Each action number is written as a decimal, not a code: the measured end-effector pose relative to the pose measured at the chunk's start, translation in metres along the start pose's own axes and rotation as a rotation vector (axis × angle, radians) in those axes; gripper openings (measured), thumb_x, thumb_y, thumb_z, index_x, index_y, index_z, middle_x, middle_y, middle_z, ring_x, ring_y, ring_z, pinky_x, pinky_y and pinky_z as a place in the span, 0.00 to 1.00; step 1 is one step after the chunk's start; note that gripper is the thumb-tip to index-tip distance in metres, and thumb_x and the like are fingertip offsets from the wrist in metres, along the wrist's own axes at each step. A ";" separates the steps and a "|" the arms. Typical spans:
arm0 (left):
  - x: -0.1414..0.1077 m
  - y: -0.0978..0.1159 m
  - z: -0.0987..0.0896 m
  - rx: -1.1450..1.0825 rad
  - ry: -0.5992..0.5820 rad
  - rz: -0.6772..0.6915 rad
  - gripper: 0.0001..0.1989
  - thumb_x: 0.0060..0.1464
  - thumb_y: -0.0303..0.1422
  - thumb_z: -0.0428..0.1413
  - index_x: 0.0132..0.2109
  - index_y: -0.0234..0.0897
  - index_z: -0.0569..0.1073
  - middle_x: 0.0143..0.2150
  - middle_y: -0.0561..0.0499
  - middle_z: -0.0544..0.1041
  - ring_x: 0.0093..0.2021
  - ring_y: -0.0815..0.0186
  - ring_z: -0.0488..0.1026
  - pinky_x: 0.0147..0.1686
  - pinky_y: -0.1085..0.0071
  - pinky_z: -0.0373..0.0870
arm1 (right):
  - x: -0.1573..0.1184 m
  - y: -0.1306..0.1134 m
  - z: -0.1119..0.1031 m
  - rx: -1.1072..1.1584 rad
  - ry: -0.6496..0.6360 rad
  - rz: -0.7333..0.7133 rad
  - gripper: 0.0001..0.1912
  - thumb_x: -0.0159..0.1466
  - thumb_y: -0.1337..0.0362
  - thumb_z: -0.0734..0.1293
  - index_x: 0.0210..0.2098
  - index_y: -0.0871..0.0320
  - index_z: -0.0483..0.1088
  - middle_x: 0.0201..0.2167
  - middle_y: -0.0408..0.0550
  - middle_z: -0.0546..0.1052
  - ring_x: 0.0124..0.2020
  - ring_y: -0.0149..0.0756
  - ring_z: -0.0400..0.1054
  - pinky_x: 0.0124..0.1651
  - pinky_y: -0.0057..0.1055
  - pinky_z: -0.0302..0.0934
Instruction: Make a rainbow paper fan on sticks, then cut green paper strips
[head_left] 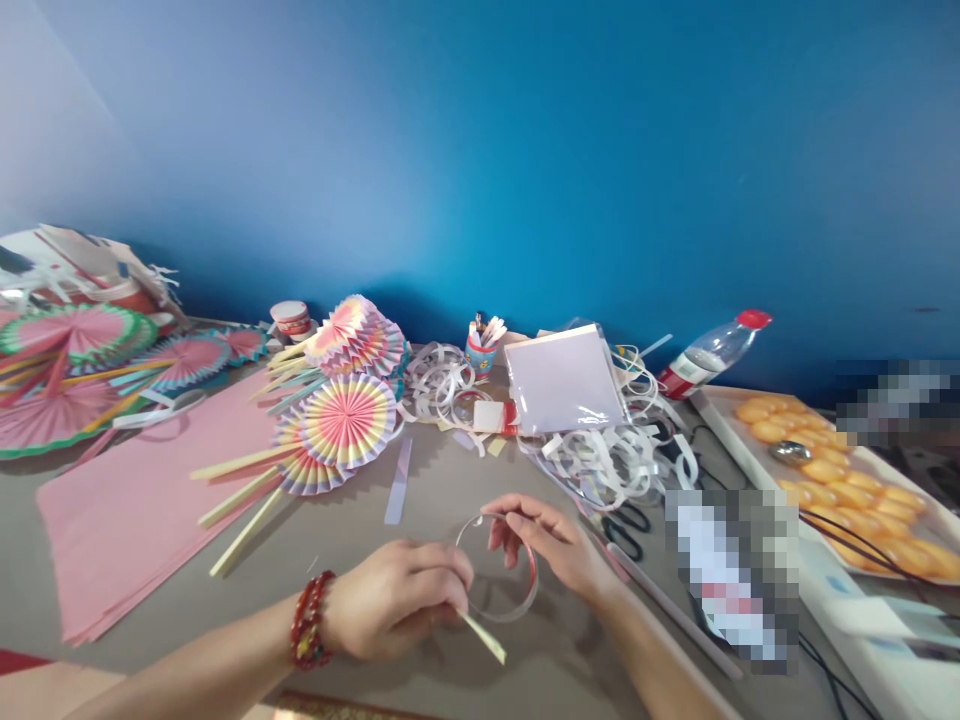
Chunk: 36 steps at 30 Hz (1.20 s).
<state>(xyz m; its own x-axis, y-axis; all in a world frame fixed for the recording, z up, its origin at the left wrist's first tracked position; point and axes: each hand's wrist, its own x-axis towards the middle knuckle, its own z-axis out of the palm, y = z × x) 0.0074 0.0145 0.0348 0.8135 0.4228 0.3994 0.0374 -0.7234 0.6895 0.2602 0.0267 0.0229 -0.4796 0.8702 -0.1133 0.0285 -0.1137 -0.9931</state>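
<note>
My left hand [397, 598], with a red bead bracelet [309, 620] at its wrist, is closed on a thin pale yellow stick [484, 638] that points down to the right. My right hand [544, 545] is closed on the upper right of a clear ring-shaped roll [534, 590] with a red part, which looks like double-sided tape. The ring stands between the two hands, just above the grey table [360, 680]. A short lilac paper strip [399, 485] lies beyond my left hand.
Pink sheets [157, 500] and folded paper fans [349, 420] lie left. Behind are a cup of pens [481, 355], a bagged lilac pad [566, 380] and curled white strips [600, 465]. Black scissors [626, 530], a bottle [712, 355] and a tray of yellow items [701, 400] are right.
</note>
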 end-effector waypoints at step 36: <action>0.053 -0.066 -0.014 0.162 0.272 -0.601 0.08 0.58 0.30 0.53 0.43 0.35 0.75 0.29 0.52 0.75 0.27 0.67 0.72 0.30 0.73 0.69 | 0.008 0.020 -0.029 -0.746 0.174 -0.221 0.18 0.69 0.53 0.59 0.44 0.54 0.76 0.42 0.52 0.80 0.45 0.46 0.74 0.50 0.41 0.66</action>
<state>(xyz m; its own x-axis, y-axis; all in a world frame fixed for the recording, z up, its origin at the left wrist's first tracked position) 0.0399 0.0929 0.0190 0.4497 0.8840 0.1274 0.5413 -0.3832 0.7484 0.2824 0.0458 0.0011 -0.4006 0.9044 0.1469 0.5574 0.3678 -0.7443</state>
